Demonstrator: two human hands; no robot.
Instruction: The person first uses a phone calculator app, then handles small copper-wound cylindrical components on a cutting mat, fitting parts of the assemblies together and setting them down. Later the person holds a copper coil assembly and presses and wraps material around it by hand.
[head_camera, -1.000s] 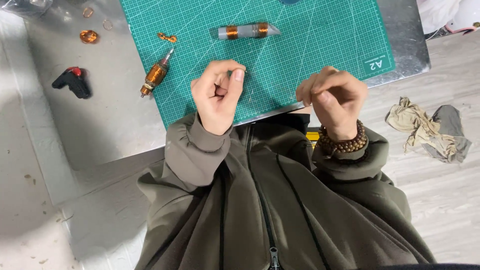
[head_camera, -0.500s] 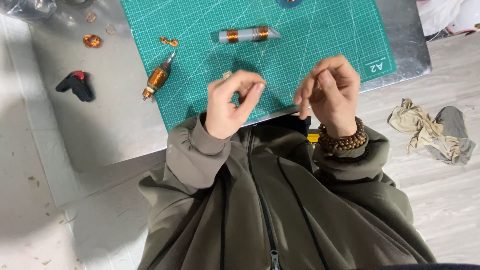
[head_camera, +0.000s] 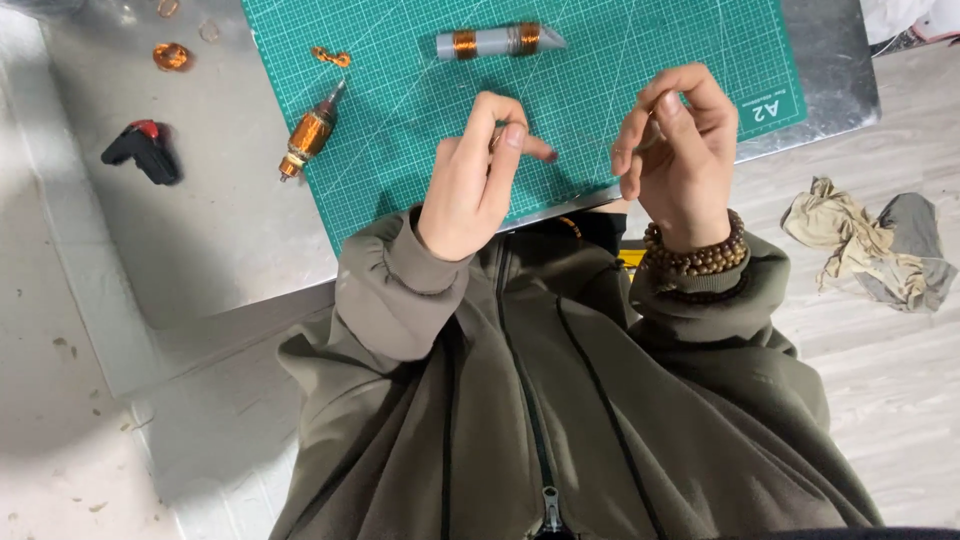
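The left hand (head_camera: 478, 185) is raised over the near edge of the green cutting mat (head_camera: 420, 110), thumb and forefinger pressed together in a pinch; whatever sits between them is too small to make out. The right hand (head_camera: 678, 150), with a wooden bead bracelet (head_camera: 695, 258) at the wrist, is held level with it and a little apart, its fingers curled inward and the fingertips closed on something equally fine — possibly a thin wire, though it cannot be told. Farther up the mat lies a grey tube wound with two copper bands (head_camera: 498, 41), and toward the mat's left edge a copper-wound coil on a shaft (head_camera: 310, 133) with a small twist of copper wire (head_camera: 331, 57) above it. Off the mat, on the grey tabletop (head_camera: 230, 230), rests a black and red tool (head_camera: 143, 152). On the floor to the right lies a crumpled rag (head_camera: 868, 245).
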